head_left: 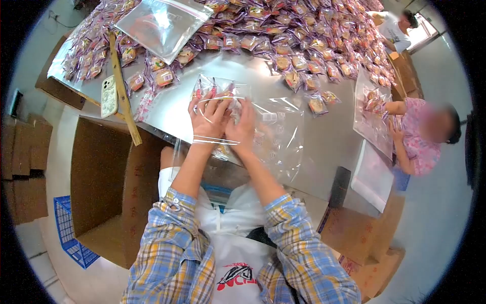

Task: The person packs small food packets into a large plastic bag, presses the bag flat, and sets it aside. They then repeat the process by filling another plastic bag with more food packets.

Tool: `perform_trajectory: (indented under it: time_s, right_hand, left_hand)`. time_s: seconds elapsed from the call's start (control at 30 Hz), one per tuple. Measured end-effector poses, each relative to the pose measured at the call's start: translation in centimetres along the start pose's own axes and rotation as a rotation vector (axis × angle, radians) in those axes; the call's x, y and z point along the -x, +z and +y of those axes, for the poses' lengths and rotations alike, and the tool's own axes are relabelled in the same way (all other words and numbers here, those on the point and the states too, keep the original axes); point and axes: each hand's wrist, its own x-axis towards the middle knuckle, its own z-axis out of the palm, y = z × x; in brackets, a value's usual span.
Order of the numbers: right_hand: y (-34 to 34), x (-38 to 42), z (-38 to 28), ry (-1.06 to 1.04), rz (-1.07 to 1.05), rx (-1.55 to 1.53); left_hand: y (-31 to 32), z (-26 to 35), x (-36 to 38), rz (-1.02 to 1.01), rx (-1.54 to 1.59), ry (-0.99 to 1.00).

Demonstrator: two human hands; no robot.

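Both hands are inside a large clear plastic bag (283, 134) that lies on the metal table in front of me. My left hand (210, 119) curls its fingers over small individually wrapped pastries (205, 88) in the bag. Close beside it, my right hand (242, 125) presses against the same group from the right, with its fingertips partly hidden. The bag's opening crosses both wrists. More wrapped contents show below the palms, blurred by the plastic.
A big heap of wrapped pastries (314, 30) covers the table's far side, with an empty zip bag (164, 28) on top. A wooden strip (121, 86) and phone (109, 96) lie left. An open carton (98, 177) stands below. A co-worker (425, 124) handles another bag at right.
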Motion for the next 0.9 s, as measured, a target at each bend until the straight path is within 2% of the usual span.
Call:
perform_trajectory:
  time_s: [0.1,0.13,0.23,0.27,0.37,0.47,0.57,0.67,0.77,0.9]
  right_hand:
    - [-2.9,-2.6,-0.9,0.143,-0.145,-0.057]
    - [-3.1,-3.4,-0.2,0.020,-0.113,-0.013]
    - [-6.2,-4.1,-2.4,0.001,-0.279,0.281]
    - [-6.8,-4.2,-2.7,0.040,-0.394,0.474]
    - [-5.7,-2.0,1.6,-0.248,-0.161,0.479]
    - [-6.4,-1.9,-0.1,-0.315,-0.097,0.464]
    - [-6.4,-1.2,0.7,-0.228,-0.051,0.338]
    - [-5.7,-1.3,1.6,-0.174,0.100,0.452]
    - [-5.9,-1.4,1.1,-0.097,-0.026,0.517]
    - [-6.3,-1.3,0.6,-0.222,-0.017,0.647]
  left_hand:
    - [-0.3,-0.1,0.3,-0.031,-0.087,0.018]
    - [-0.5,-0.1,0.4,-0.035,-0.099,0.009]
    - [-0.7,0.3,-0.2,-0.027,-0.126,-0.009]
    - [-0.6,0.2,0.0,-0.030,-0.173,-0.020]
    - [-0.2,-0.4,0.2,0.004,-0.173,-0.001]
    - [-0.3,-0.8,0.6,0.031,-0.124,-0.013]
    - [-0.6,-0.4,0.2,0.015,-0.099,0.008]
    - [-0.1,-0.3,0.4,0.022,-0.112,-0.010]
    - [-0.4,-0.2,0.4,0.012,-0.112,-0.011]
    - [-0.6,-0.2,0.5,0.014,-0.134,0.021]
